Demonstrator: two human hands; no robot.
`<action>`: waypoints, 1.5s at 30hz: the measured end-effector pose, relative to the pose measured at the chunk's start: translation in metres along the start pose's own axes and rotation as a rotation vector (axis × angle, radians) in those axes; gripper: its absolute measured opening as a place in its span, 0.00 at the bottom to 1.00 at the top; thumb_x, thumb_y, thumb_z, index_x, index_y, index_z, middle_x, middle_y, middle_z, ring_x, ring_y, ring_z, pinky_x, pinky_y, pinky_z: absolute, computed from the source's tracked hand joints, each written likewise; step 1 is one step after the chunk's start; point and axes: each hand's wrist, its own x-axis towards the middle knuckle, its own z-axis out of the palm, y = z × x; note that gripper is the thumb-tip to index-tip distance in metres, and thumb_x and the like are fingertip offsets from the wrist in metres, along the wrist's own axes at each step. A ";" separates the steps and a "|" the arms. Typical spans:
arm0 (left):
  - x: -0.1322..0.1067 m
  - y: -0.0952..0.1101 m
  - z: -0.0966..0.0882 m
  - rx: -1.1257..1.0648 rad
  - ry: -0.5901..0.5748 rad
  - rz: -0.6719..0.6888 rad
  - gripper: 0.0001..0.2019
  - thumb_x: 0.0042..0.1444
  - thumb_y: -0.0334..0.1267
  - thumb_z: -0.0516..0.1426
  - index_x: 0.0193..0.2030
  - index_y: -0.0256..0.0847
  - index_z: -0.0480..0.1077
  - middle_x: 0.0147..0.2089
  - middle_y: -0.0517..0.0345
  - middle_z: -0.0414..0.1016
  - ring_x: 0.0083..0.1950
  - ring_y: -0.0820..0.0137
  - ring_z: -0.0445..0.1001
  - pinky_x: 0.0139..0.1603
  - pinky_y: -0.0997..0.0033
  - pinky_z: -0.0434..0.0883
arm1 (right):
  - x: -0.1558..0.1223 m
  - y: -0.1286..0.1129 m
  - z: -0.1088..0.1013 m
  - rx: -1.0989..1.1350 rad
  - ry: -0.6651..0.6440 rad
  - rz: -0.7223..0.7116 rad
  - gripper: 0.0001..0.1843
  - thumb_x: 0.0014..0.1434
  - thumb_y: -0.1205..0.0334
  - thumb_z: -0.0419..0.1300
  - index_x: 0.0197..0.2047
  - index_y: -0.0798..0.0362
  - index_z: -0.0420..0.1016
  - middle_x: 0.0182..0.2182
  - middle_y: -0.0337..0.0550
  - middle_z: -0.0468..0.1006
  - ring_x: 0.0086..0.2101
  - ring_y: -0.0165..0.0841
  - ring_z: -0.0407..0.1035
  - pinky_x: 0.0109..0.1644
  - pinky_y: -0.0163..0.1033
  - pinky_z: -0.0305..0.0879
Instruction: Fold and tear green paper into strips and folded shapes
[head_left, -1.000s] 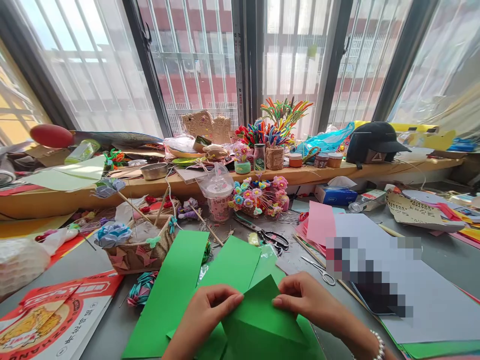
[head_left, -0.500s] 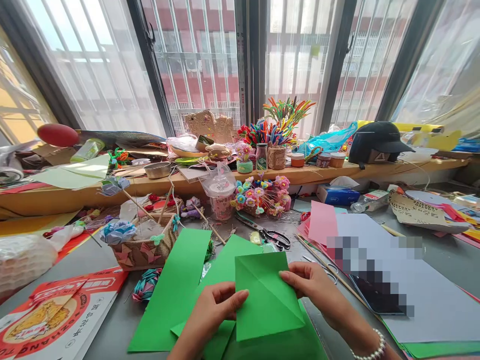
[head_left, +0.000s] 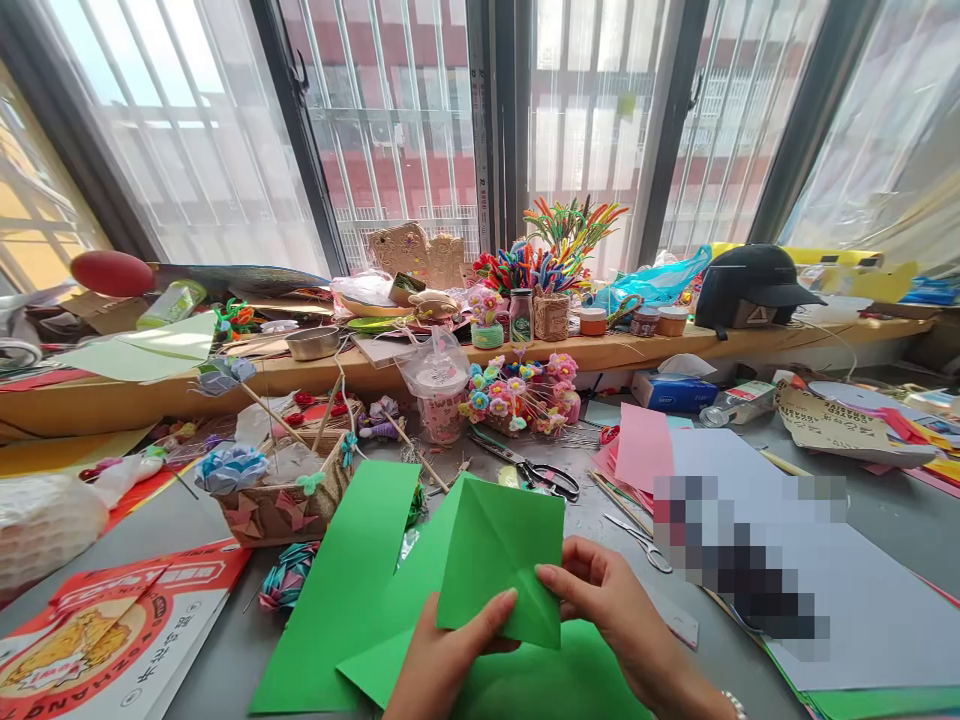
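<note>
I hold a creased green paper square [head_left: 502,550] upright in front of me, above the desk. My left hand [head_left: 450,655] pinches its lower left edge with the thumb on the front. My right hand [head_left: 611,610] grips the lower right corner with fingers on the front face. The square shows diagonal fold lines crossing near its middle. Beneath it lie more green paper sheets [head_left: 352,590] on the grey desk [head_left: 172,520].
Black-handled scissors [head_left: 540,472] and small silver scissors [head_left: 641,540] lie beyond the paper. A cardboard basket with paper flowers [head_left: 281,495] stands at left, pink paper [head_left: 641,445] and white sheets [head_left: 862,590] at right. The wooden sill [head_left: 615,350] is crowded with craft items and a black cap [head_left: 750,285].
The folded green paper was opened from a triangle into a creased square, then lifted and turned upright. Both hands shifted to grip its lower edge.
</note>
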 end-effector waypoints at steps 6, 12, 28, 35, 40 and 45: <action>-0.001 0.012 -0.016 0.262 -0.073 0.007 0.22 0.26 0.46 0.66 0.28 0.34 0.69 0.21 0.59 0.74 0.21 0.69 0.70 0.23 0.71 0.69 | 0.004 -0.013 -0.017 -0.126 0.001 -0.029 0.15 0.43 0.53 0.62 0.27 0.58 0.70 0.23 0.38 0.71 0.26 0.28 0.66 0.30 0.32 0.63; 0.004 0.020 -0.023 0.286 -0.118 0.119 0.17 0.37 0.50 0.60 0.24 0.35 0.71 0.23 0.59 0.74 0.27 0.68 0.70 0.27 0.74 0.65 | 0.002 -0.016 -0.024 -0.211 -0.132 0.107 0.15 0.41 0.54 0.64 0.21 0.57 0.67 0.16 0.36 0.69 0.22 0.28 0.66 0.28 0.32 0.62; -0.001 0.048 -0.040 0.615 -0.055 0.259 0.14 0.42 0.47 0.57 0.33 0.39 0.71 0.32 0.57 0.76 0.37 0.65 0.73 0.40 0.72 0.67 | 0.006 -0.007 -0.026 -0.398 -0.135 0.104 0.12 0.43 0.57 0.61 0.20 0.58 0.67 0.13 0.33 0.64 0.17 0.25 0.61 0.21 0.30 0.57; 0.003 0.043 0.006 0.896 -0.428 0.360 0.12 0.45 0.40 0.57 0.34 0.37 0.73 0.31 0.57 0.76 0.32 0.69 0.71 0.32 0.77 0.65 | -0.004 0.001 -0.017 -0.559 -0.320 0.053 0.05 0.43 0.67 0.57 0.21 0.60 0.70 0.14 0.35 0.66 0.18 0.24 0.60 0.20 0.27 0.51; 0.015 0.034 0.017 0.912 -0.460 0.344 0.08 0.44 0.35 0.55 0.27 0.35 0.74 0.22 0.61 0.72 0.25 0.74 0.64 0.24 0.80 0.58 | -0.003 -0.001 -0.018 -0.632 -0.305 -0.008 0.06 0.45 0.66 0.57 0.22 0.60 0.73 0.15 0.34 0.63 0.19 0.23 0.56 0.20 0.27 0.47; 0.013 0.032 0.009 0.845 -0.465 0.306 0.08 0.44 0.35 0.56 0.26 0.32 0.74 0.19 0.63 0.67 0.22 0.77 0.59 0.22 0.81 0.55 | -0.001 0.002 -0.017 -0.723 -0.312 -0.093 0.09 0.48 0.66 0.55 0.25 0.60 0.75 0.15 0.32 0.59 0.19 0.22 0.51 0.19 0.28 0.42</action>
